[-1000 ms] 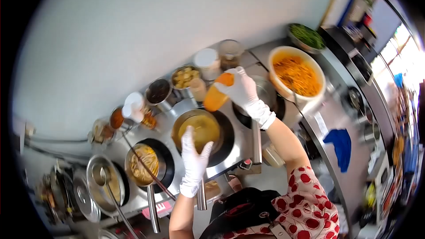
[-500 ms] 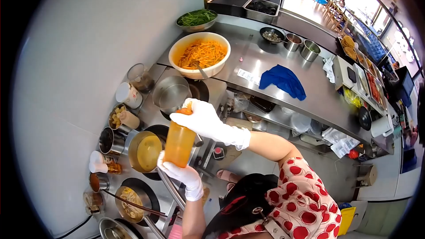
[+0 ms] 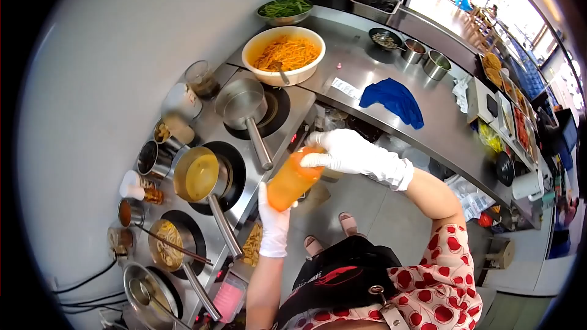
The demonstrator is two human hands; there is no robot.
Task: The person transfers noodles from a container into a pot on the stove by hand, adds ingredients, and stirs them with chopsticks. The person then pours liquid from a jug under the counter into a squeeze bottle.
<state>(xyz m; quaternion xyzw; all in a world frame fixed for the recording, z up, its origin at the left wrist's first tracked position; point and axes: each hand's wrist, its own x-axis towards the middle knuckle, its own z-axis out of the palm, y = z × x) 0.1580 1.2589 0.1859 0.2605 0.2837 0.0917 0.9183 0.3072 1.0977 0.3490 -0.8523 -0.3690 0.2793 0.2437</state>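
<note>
An orange bottle (image 3: 288, 184) is tilted between my two hands, in front of the stove's edge. My gloved right hand (image 3: 348, 154) is closed round its orange top. Around its lower end, my gloved left hand (image 3: 273, 223) is closed. Left of the bottle, a saucepan of yellow liquid (image 3: 202, 175) sits on a burner. Below it is a pan of noodles (image 3: 168, 245) with chopsticks across it. Another saucepan (image 3: 241, 102) stands on the upper burner.
A white bowl of orange shreds (image 3: 249, 55) stands on the counter, with a bowl of greens (image 3: 285, 11) behind. A blue cloth (image 3: 394, 102) lies to the right. Jars and small pots line the wall. A ladle rests in the lower-left pot (image 3: 131, 278).
My hands have carried the bottle away from the stove, toward my body. My left hand, earlier apart over the saucepan, now holds the bottle's lower end. The view has turned right.
</note>
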